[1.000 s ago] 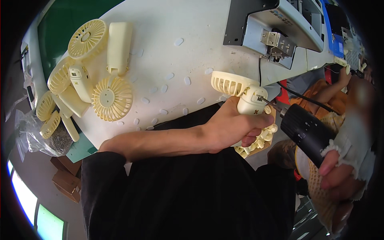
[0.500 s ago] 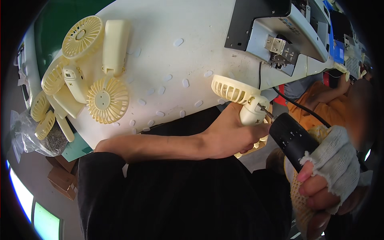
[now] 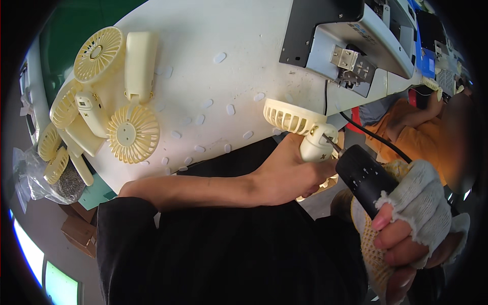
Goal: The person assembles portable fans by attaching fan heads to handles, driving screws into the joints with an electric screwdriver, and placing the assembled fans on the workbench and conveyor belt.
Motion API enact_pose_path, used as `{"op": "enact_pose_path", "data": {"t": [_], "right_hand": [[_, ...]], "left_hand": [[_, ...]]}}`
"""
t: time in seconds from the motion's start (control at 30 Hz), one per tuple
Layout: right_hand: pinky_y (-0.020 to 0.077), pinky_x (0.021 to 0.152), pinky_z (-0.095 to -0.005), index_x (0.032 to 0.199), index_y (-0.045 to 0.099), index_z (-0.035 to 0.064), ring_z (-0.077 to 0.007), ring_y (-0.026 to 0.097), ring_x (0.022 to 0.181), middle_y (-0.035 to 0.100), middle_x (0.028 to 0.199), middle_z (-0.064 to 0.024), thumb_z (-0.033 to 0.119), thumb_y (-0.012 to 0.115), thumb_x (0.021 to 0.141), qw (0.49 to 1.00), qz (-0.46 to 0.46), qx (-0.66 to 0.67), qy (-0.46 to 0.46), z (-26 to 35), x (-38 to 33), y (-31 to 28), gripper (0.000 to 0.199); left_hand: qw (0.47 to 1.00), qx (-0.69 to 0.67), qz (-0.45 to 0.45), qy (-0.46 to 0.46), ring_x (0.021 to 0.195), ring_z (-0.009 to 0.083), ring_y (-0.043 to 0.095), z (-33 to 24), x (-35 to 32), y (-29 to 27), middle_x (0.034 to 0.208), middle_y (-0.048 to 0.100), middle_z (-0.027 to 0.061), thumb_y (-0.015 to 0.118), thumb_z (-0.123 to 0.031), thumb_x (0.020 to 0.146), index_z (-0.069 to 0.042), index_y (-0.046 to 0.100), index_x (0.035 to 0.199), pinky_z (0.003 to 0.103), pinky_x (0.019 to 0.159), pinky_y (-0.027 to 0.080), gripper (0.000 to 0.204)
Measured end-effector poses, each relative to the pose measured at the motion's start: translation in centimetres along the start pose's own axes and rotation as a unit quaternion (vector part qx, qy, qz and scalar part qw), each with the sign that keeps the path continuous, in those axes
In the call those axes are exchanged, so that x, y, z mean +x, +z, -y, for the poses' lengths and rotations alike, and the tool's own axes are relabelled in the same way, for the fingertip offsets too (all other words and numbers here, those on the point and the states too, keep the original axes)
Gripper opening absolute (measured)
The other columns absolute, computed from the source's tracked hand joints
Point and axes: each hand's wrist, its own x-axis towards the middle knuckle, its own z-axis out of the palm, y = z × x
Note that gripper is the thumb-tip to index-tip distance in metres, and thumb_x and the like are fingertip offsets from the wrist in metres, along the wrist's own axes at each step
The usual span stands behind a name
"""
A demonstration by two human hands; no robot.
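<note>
My left hand [image 3: 292,170] is closed around the handle of a cream handheld fan [image 3: 292,116] at the table's near edge, its round slatted head pointing up and left. In a fingerless knitted glove, my right hand [image 3: 409,223] grips a black electric screwdriver [image 3: 365,175]. The thin metal bit reaches the joint between the fan's head and handle; whether it sits on a screw is too small to tell. Several more cream fans, one with its round head [image 3: 133,133] folded down from the handle, lie in a group on the table's left.
Small pale oval pieces [image 3: 230,109] are scattered over the white table [image 3: 203,30]. A grey and black machine [image 3: 351,38] stands at the back right, and a black cable [image 3: 378,136] runs near the screwdriver. A person in orange [image 3: 414,127] sits at far right. Cardboard boxes [image 3: 79,231] lie lower left.
The whole view has shifted slightly. Both hands keep their grips, with the screwdriver bit still at the fan's joint.
</note>
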Motion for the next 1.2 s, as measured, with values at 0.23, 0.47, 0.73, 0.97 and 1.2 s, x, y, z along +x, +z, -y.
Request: {"op": "enact_pose_path", "data": {"t": [0.23,0.47,0.73,0.97,1.2], "right_hand": [[0.0431,0.077,-0.0412,0.112,0.05,0.0147,-0.0192,0.053,0.076,0.057,0.079,-0.0032,0.026,0.052,0.092,0.767,-0.61,-0.02,-0.2,-1.9,2.5,9.6,0.023],[0.031,0.092,-0.0395,0.121,0.048,0.0162,-0.0168,0.047,0.088,0.052,0.092,-0.0006,0.016,0.046,0.093,0.821,-0.544,-0.023,-0.172,-5.7,2.1,4.6,0.029],[0.0329,0.083,-0.0362,0.121,0.046,0.0129,-0.0152,0.05,0.078,0.053,0.082,-0.0006,0.017,0.056,0.085,0.76,-0.623,0.078,-0.171,-4.4,3.4,7.2,0.038],[0.0366,0.081,-0.0368,0.116,0.046,0.0111,-0.0144,0.05,0.072,0.051,0.078,0.0018,0.022,0.059,0.085,0.789,-0.585,0.041,-0.181,0.0,1.3,10.8,0.035],[0.0383,0.08,-0.0374,0.112,0.047,0.0095,-0.0145,0.05,0.069,0.05,0.076,0.0026,0.025,0.06,0.085,0.806,-0.557,0.058,-0.19,-2.1,1.9,11.1,0.034]], "left_hand": [[0.999,0.006,-0.02,-0.028,0.047,0.0101,0.047,-0.5,-0.8,-0.9,0.057,0.049,0.0013,0.063,-0.016,0.091,-0.005,0.053,0.077,0.029,0.047,0.039,0.021],[0.996,-0.086,0.0,-0.009,0.045,0.0127,0.047,-0.6,-0.6,-1.1,0.053,0.046,0.0025,0.065,-0.012,0.09,-0.006,0.05,0.069,0.031,0.046,0.038,0.026],[0.997,-0.081,-0.008,0.003,0.045,0.0127,0.046,-0.7,-0.5,-1.2,0.052,0.045,0.0025,0.065,-0.01,0.089,-0.006,0.051,0.069,0.031,0.045,0.038,0.025],[0.997,-0.075,-0.01,-0.003,0.045,0.0124,0.045,-0.8,-0.5,-1.2,0.053,0.045,0.0017,0.066,-0.012,0.089,-0.006,0.051,0.069,0.031,0.045,0.038,0.026],[0.997,-0.073,-0.004,0.009,0.046,0.0122,0.046,-0.4,-0.4,-1.0,0.054,0.045,0.0015,0.066,-0.012,0.089,-0.006,0.05,0.071,0.03,0.046,0.038,0.024]]}}
